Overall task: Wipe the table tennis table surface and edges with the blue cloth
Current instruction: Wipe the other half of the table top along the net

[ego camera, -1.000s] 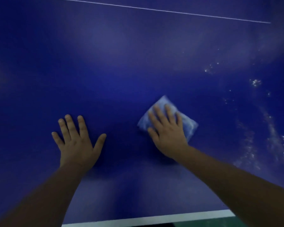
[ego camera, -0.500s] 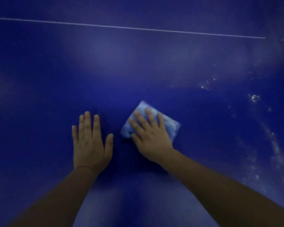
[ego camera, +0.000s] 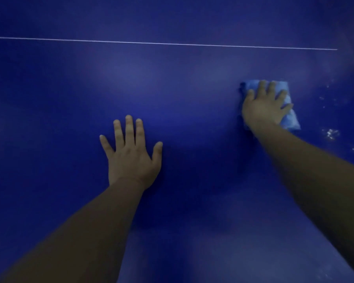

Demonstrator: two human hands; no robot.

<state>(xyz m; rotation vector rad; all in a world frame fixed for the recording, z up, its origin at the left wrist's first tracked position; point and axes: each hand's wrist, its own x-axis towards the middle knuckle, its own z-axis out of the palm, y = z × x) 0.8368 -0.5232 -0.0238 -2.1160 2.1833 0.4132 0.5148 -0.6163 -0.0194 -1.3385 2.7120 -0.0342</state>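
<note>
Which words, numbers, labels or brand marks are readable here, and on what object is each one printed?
None: no text can be read.
The table shows only a thin white line.
The blue cloth under the right hand carries no visible label.

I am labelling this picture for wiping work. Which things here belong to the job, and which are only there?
Belong to the job:
- blue cloth
- right hand, pressing it flat
- table surface
- white specks beside the cloth

Only there:
- left hand, resting flat
- thin white line
</note>
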